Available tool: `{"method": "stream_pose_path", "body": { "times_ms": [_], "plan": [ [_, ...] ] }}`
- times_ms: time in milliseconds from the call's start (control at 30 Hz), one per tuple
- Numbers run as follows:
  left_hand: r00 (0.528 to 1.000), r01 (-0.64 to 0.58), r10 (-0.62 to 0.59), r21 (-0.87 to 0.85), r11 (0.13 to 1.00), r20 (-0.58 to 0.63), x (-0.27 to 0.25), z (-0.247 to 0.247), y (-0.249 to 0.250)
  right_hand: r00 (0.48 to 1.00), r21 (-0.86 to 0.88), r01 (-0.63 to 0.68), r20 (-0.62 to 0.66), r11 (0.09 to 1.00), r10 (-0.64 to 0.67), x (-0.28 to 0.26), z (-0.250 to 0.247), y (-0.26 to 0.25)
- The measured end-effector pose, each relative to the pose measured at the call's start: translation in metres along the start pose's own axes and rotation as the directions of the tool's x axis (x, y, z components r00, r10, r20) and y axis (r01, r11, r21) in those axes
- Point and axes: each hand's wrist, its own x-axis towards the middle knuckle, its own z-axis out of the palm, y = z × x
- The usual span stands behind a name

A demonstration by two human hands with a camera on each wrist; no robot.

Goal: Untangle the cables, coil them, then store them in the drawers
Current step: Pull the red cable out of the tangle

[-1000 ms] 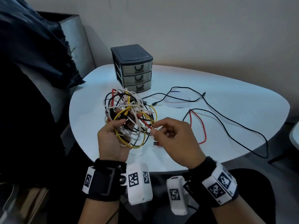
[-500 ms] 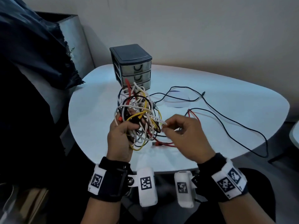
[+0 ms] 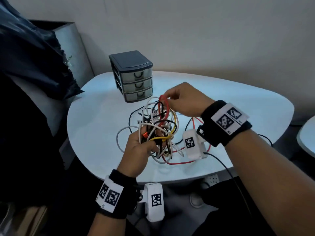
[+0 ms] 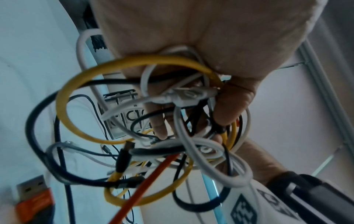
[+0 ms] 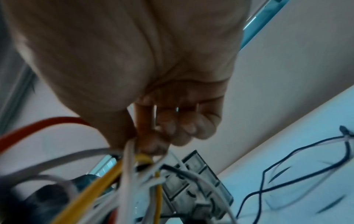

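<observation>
A tangle of white, black, yellow and red cables (image 3: 160, 128) hangs above the white table (image 3: 95, 126). My left hand (image 3: 141, 147) grips the tangle's lower part, fingers curled round several strands (image 4: 191, 97). My right hand (image 3: 184, 99) is raised above the tangle and pinches a red cable loop (image 3: 164, 99) at its top; in the right wrist view the red cable (image 5: 38, 125) leaves the pinch to the left. A small grey three-drawer unit (image 3: 134, 77) stands behind, all drawers closed.
A loose black cable (image 5: 287, 186) and a thin red cable (image 3: 180, 162) lie on the table to the right. A dark cloth-covered object (image 3: 34, 57) stands at the left. A second table edge (image 3: 306, 138) shows at far right.
My right hand has risen from the tangle's right side to its top, pulling up a red loop. My left hand with the tangle has shifted right and lower.
</observation>
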Motion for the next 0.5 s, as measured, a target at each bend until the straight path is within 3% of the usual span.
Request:
{"method": "stream_pose_path", "body": {
  "times_ms": [200, 500],
  "plan": [
    [0.999, 0.043, -0.043, 0.018, 0.999, 0.003, -0.0053, -0.0030, -0.0022, 0.968, -0.172, -0.006, 0.247, 0.985, 0.049, -0.0033, -0.0038, 0.0029],
    [0.997, 0.074, -0.076, -0.052, 0.996, -0.030, -0.0034, -0.0081, -0.0055, 0.986, -0.027, 0.014, 0.168, 1.000, -0.010, -0.0087, -0.0086, 0.0057]
  ]
}}
